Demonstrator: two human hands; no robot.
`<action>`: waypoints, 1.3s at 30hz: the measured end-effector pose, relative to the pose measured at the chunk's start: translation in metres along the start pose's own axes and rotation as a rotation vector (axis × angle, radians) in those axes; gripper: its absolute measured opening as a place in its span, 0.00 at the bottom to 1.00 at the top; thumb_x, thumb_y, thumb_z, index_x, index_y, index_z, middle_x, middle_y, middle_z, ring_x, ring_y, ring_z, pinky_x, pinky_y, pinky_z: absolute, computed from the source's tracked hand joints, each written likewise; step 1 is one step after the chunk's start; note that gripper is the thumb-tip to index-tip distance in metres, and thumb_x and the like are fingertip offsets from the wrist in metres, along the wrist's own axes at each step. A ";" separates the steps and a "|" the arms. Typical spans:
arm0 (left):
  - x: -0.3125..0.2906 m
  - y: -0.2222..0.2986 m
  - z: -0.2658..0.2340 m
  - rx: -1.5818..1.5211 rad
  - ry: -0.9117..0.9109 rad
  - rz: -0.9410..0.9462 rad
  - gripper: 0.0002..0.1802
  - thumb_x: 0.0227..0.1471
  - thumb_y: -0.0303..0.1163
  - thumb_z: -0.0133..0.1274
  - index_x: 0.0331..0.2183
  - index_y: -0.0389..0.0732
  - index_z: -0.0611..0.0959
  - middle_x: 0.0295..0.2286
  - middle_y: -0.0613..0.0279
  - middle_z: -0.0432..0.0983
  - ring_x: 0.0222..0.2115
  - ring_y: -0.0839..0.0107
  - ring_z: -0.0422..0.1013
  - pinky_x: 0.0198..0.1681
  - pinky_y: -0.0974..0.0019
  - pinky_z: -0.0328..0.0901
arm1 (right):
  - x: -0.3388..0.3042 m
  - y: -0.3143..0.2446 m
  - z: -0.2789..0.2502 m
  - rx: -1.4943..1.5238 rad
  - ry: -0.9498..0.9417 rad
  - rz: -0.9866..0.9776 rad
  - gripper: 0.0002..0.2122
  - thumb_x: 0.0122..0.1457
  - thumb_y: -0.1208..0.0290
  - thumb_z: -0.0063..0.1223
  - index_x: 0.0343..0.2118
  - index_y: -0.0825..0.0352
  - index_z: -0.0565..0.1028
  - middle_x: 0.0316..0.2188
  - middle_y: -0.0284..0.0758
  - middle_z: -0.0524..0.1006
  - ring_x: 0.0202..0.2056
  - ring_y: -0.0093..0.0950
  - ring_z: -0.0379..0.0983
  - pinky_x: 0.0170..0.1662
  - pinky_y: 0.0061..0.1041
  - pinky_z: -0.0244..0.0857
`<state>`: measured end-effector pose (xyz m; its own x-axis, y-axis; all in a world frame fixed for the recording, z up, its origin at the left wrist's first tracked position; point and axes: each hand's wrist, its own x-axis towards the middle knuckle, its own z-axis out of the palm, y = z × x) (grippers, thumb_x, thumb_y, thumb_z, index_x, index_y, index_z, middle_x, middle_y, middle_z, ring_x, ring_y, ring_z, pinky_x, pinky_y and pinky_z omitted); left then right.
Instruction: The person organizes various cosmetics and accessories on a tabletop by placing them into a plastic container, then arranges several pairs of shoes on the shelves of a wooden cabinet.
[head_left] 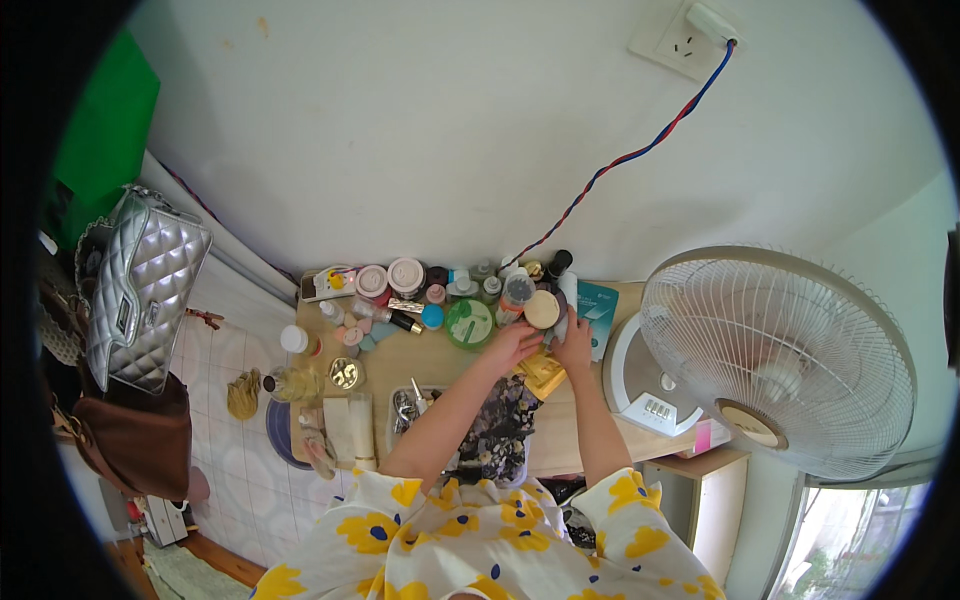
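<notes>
Both my hands are among the cosmetics at the back right of the wooden table (385, 358). My left hand (512, 347) lies with its fingers stretched out just below a round, cream-lidded jar (542, 310). A clear bottle with an orange-pink tint (516, 291) stands behind those fingers. My right hand (573, 345) is closed beside a greyish item (560, 325), partly hidden by the fingers; what it grips is unclear. Under and between my wrists rests a shiny gold packet (542, 376). Dark floral cloth (500, 425) lies nearer me.
A large white fan (780, 360) stands at the right, beside a teal flat box (598, 318). Left of my hands are a green round tub (469, 324) and several jars and bottles. A silver quilted bag (150, 290) hangs far left. A twisted cord (620, 160) runs down the wall.
</notes>
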<state>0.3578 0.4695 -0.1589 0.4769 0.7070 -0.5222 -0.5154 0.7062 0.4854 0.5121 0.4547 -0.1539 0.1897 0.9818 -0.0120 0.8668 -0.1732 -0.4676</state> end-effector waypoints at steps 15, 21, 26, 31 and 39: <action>-0.025 0.007 -0.023 0.160 0.180 0.004 0.18 0.47 0.29 0.44 0.42 0.34 0.67 0.37 0.53 0.68 0.40 0.60 0.67 0.42 0.62 0.63 | -0.013 0.013 -0.058 0.310 0.492 0.001 0.17 0.44 0.72 0.54 0.40 0.65 0.70 0.30 0.42 0.69 0.27 0.33 0.70 0.28 0.27 0.65; -0.042 0.009 -0.033 0.265 0.315 0.008 0.16 0.48 0.29 0.41 0.41 0.35 0.70 0.38 0.55 0.69 0.40 0.65 0.68 0.38 0.69 0.64 | -0.057 -0.048 -0.108 0.087 0.339 -0.078 0.16 0.39 0.71 0.55 0.34 0.67 0.72 0.28 0.45 0.69 0.26 0.40 0.68 0.27 0.31 0.64; -0.046 -0.001 -0.041 0.292 0.303 0.051 0.16 0.48 0.27 0.41 0.41 0.35 0.70 0.34 0.58 0.70 0.34 0.68 0.68 0.32 0.71 0.64 | -0.059 -0.057 -0.079 0.303 0.141 -0.165 0.14 0.41 0.69 0.57 0.33 0.69 0.73 0.27 0.42 0.69 0.24 0.35 0.70 0.27 0.27 0.65; -0.053 0.000 -0.046 0.244 0.316 0.093 0.18 0.46 0.25 0.42 0.42 0.34 0.69 0.25 0.63 0.68 0.23 0.75 0.66 0.25 0.74 0.62 | -0.048 -0.084 -0.056 0.424 0.036 -0.170 0.14 0.43 0.69 0.57 0.33 0.70 0.72 0.27 0.40 0.69 0.23 0.30 0.71 0.26 0.22 0.67; -0.067 0.008 -0.058 0.337 0.300 0.043 0.18 0.50 0.32 0.42 0.45 0.41 0.67 0.35 0.61 0.67 0.37 0.71 0.65 0.39 0.70 0.63 | -0.038 -0.101 -0.038 0.392 0.023 -0.248 0.18 0.43 0.69 0.57 0.38 0.69 0.70 0.30 0.42 0.69 0.23 0.32 0.71 0.27 0.25 0.66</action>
<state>0.2801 0.4256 -0.1602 0.2070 0.7290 -0.6524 -0.2461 0.6842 0.6865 0.4350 0.4323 -0.0728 0.0122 0.9870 0.1601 0.6481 0.1141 -0.7529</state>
